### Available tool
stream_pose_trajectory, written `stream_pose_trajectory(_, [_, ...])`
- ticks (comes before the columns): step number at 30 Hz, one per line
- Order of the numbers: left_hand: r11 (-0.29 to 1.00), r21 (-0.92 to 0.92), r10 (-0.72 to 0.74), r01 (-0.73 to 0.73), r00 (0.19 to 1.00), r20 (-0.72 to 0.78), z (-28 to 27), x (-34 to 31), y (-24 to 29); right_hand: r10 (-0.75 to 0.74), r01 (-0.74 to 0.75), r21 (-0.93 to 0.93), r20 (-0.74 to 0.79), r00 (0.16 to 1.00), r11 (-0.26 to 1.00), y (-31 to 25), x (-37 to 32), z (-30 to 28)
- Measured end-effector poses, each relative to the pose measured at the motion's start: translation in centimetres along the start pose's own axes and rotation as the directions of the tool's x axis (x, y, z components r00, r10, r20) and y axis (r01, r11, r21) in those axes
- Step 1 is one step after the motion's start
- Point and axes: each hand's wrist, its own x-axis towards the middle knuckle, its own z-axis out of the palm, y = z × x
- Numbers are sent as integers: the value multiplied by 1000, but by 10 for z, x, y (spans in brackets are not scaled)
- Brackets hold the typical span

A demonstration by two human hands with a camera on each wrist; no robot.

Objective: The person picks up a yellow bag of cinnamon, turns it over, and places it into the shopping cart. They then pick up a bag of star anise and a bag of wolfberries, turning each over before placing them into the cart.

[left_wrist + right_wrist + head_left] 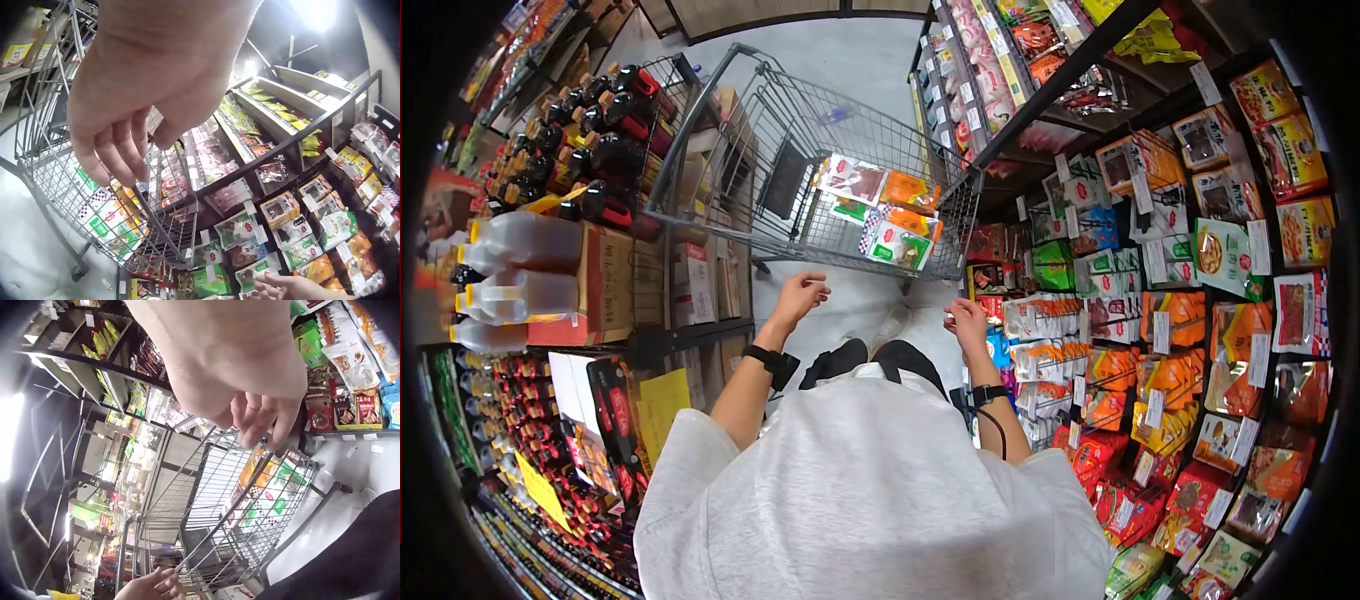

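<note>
My left hand [802,297] hangs with loosely bent fingers just short of the cart's near side. My right hand [967,322] is raised near the cart's right corner, beside the packet shelves, its fingers also loosely curled. Neither hand holds anything. The wire shopping cart [788,180] carries several food packets: a white one with a dark red window [852,180], an orange one [910,190] and a white-and-green one [897,247]. In the left wrist view, the left hand [144,94] overlaps the cart. The right hand [244,381] does likewise in the right wrist view.
Shelves of hanging packets [1165,320] line the right side, with a sloped rack [970,70] ahead. On the left stand large jugs [525,240], dark bottles [615,155] and cardboard boxes [610,285]. Grey floor [840,75] shows beyond the cart.
</note>
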Motion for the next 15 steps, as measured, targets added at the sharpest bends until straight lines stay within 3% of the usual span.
stream_pose_trajectory(5, [998,9,-62,63,990,-127,0,15,11,-158,181,-280,104,982,943,-15,49,9])
stream_pose_trajectory(8, [987,-98,-141,128,980,-144,12,20,28,-250,285,-408,138,958,867,-29,59,10])
stream_pose_trajectory(11, [949,-274,-178,155,982,-60,20,31,38,-329,368,-566,176,928,737,-13,82,2])
stream_pose_trajectory(15, [944,-290,-188,155,978,-89,28,47,40,-231,337,-645,246,941,686,-18,93,-6])
